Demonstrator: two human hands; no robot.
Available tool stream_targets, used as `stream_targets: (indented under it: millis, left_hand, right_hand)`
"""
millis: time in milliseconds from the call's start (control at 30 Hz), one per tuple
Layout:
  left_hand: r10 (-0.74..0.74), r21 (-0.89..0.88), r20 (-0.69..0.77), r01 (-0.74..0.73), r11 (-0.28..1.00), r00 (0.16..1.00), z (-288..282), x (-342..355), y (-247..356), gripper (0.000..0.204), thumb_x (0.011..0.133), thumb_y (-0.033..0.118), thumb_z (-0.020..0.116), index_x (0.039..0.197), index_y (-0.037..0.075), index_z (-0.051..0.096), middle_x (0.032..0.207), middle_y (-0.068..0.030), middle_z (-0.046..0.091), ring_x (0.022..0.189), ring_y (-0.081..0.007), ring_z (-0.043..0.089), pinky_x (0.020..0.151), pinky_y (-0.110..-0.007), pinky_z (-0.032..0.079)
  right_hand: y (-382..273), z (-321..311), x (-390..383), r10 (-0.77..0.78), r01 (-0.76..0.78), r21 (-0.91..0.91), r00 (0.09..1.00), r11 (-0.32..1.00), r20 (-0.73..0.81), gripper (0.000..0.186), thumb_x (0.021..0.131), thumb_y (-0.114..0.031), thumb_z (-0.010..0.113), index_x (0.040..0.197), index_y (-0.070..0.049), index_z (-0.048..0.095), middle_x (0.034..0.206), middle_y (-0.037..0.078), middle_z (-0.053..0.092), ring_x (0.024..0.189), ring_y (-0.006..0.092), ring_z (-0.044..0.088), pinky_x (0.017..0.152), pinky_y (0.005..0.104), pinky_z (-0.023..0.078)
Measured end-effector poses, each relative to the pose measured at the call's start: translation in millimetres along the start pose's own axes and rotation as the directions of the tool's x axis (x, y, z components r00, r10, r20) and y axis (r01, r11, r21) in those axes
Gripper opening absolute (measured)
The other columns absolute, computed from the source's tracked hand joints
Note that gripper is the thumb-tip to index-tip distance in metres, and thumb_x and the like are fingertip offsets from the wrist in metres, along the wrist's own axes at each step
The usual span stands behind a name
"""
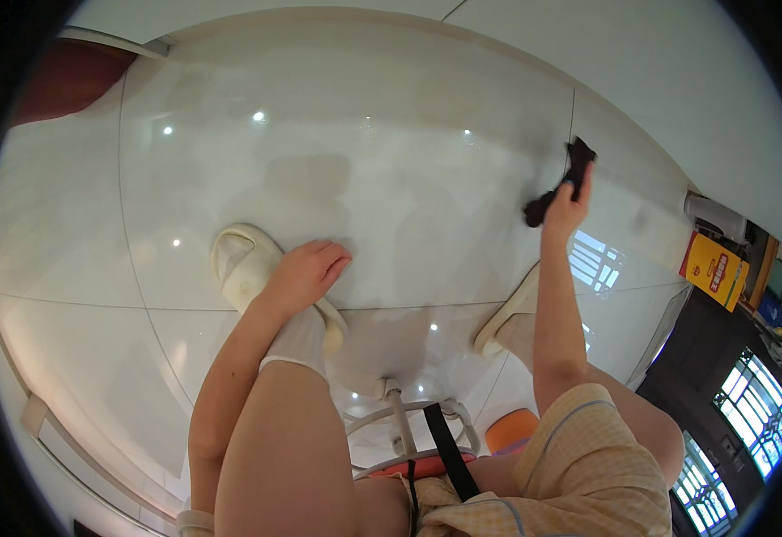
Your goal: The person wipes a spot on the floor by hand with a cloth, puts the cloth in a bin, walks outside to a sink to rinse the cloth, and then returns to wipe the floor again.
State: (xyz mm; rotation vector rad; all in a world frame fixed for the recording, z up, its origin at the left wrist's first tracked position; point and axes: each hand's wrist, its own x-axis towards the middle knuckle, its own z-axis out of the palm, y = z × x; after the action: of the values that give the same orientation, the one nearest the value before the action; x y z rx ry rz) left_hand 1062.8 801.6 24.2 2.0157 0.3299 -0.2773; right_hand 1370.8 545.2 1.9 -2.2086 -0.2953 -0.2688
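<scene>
Head view: right hand (566, 204) clenched on dark cloth (561, 183), long axis running diagonally up-right on floor tile (364, 161); left hand (306, 273) loosely curled, resting on white-socked ankle (300, 342).

Two hands: left hand (306, 276) near centre, right hand (566, 208) at two o'clock. One dark cloth (563, 182) at two o'clock. Two cream slippers: left slipper (241, 264) at nine o'clock of centre, right slipper (509, 320) at four o'clock. One white sock (300, 343). One white stool frame (406, 428) at six o'clock. One yellow box (715, 268) at three o'clock.
</scene>
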Motion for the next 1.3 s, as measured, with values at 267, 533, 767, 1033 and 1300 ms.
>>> stream_targets:
  millis: [267,533,767,1033,1300]
  left_hand:
    - [0.024,0.008,-0.038,-0.024,1.0,0.999,4.3,7.5,-0.5,0.012,0.083,0.015,0.05,0.085,0.006,0.058,0.081,-0.0098,0.058,0.077,-0.0292,0.055,0.066,-0.037,0.045]
    - [-0.031,0.027,0.002,0.031,0.999,1.0,6.0,5.2,-1.3,0.013,0.083,0.016,0.051,0.087,0.005,0.057,0.083,-0.0103,0.058,0.077,-0.029,0.056,0.066,-0.037,0.045]
    - [-0.099,-0.085,-0.029,0.096,0.992,0.995,-4.1,9.3,-5.6,0.014,0.086,0.009,0.047,0.089,-0.001,0.057,0.079,-0.0108,0.059,0.072,-0.0191,0.058,0.065,-0.028,0.045]
    - [-0.314,-0.287,0.011,0.303,0.909,0.95,-16.8,-38.0,-31.4,0.012,0.083,0.008,0.048,0.086,-0.001,0.057,0.074,-0.0086,0.057,0.064,-0.0177,0.052,0.06,-0.028,0.042]
    - [-0.081,-0.078,0.036,0.084,0.993,0.996,7.4,-19.2,-17.2,0.013,0.085,0.009,0.048,0.088,0.001,0.057,0.075,-0.0076,0.056,0.065,-0.0163,0.052,0.059,-0.028,0.042]
  right_hand:
    - [54.4,9.8,-23.7,0.028,0.088,-0.437,0.967,0.895,0.252,0.062,0.076,-0.023,0.048,0.134,-0.013,0.03,0.137,0.017,0.029,0.128,0.035,0.023,0.104,0.0487,0.011]
    - [-115.2,146.8,-152.6,-0.387,0.578,-0.102,0.656,0.809,0.648,0.054,0.075,-0.016,0.05,0.127,-0.011,0.04,0.129,0.016,0.039,0.12,0.036,0.035,0.101,0.0442,0.028]
    - [-132.0,163.9,-158.8,-0.47,0.42,0.215,0.746,0.882,0.472,0.056,0.073,0.0,0.05,0.125,-0.018,0.044,0.122,0.009,0.049,0.111,0.0289,0.047,0.091,0.0344,0.042]
    - [-33.4,54.1,-63.3,0.049,-0.059,0.148,0.996,0.987,0.07,0.05,0.081,-0.001,0.042,0.13,-0.005,0.036,0.131,0.011,0.04,0.12,0.023,0.038,0.098,0.0313,0.029]
    - [43.2,61.7,-25.4,0.064,0.013,-0.528,0.99,0.849,0.126,0.053,0.083,-0.023,0.043,0.132,-0.008,0.031,0.135,0.016,0.032,0.126,0.0364,0.023,0.104,0.0473,0.014]
